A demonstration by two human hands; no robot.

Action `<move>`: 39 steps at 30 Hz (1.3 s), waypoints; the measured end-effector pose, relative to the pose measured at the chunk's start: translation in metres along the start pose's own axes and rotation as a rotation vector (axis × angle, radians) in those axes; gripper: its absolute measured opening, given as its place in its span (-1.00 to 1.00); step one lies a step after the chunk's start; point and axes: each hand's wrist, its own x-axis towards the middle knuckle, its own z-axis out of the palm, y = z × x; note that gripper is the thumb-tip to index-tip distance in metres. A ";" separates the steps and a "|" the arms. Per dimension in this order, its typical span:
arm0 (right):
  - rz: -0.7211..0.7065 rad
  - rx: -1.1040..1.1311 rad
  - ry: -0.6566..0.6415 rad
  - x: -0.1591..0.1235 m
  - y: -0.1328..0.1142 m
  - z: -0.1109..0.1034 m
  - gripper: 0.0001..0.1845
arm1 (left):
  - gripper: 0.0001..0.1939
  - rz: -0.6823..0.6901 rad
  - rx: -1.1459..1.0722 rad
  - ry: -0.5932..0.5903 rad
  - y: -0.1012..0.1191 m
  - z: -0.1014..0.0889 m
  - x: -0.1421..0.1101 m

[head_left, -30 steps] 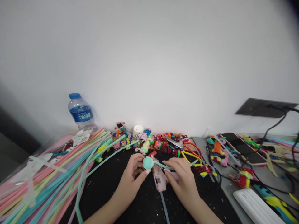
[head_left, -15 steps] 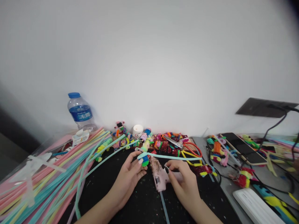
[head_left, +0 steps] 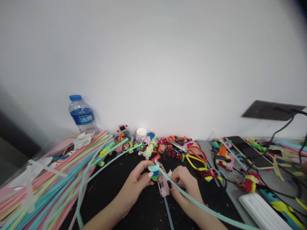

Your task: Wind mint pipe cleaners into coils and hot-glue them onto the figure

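My left hand (head_left: 136, 183) is closed on a small coiled piece of pipe cleaner (head_left: 154, 171), teal on top with blue and green beneath, held just above the black mat (head_left: 107, 195). My right hand (head_left: 183, 185) pinches the long teal pipe cleaner (head_left: 203, 207) that runs from the coil across my right wrist toward the lower right. A pink glue gun (head_left: 163, 187) lies on the mat between and under both hands, its glue stick (head_left: 169, 214) pointing toward me.
A big pile of pastel pipe cleaners (head_left: 43, 188) fills the left. A water bottle (head_left: 81, 115), a white jar (head_left: 141, 134), small fuzzy figures (head_left: 148, 147), scissors (head_left: 189, 151), a phone (head_left: 249, 151) and cables (head_left: 280, 134) line the back and right.
The teal strand, stretched out to the right half a second ago, has swung down across my right wrist. My left hand has turned the coil, and both hands shifted slightly toward me.
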 end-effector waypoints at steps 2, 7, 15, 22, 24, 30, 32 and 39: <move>-0.021 -0.014 -0.014 0.000 -0.001 0.000 -0.80 | -0.80 0.043 0.108 0.001 -0.002 -0.001 0.000; -0.041 -0.015 -0.014 0.000 0.000 0.002 -0.77 | -0.79 0.157 0.141 -0.065 -0.007 -0.001 0.001; -0.090 -0.009 -0.126 -0.003 0.000 0.008 -0.81 | -0.90 0.270 0.286 0.083 -0.009 -0.007 0.001; -0.124 -0.013 -0.103 -0.005 -0.001 0.011 -0.81 | -0.88 0.307 0.361 0.098 -0.008 -0.009 0.001; -0.135 -0.011 -0.097 -0.004 -0.002 0.012 -0.81 | -0.89 0.314 0.370 0.119 -0.007 -0.009 0.001; -0.239 -0.008 -0.054 -0.003 -0.010 0.016 -0.82 | -0.91 0.333 0.430 0.174 -0.006 -0.008 -0.002; -0.282 -0.015 -0.054 -0.005 -0.012 0.018 -0.82 | -0.91 0.330 0.450 0.183 -0.006 -0.007 -0.003; -0.225 -0.023 -0.161 -0.004 -0.006 0.012 -0.95 | -0.93 0.266 0.240 0.226 -0.001 -0.005 0.000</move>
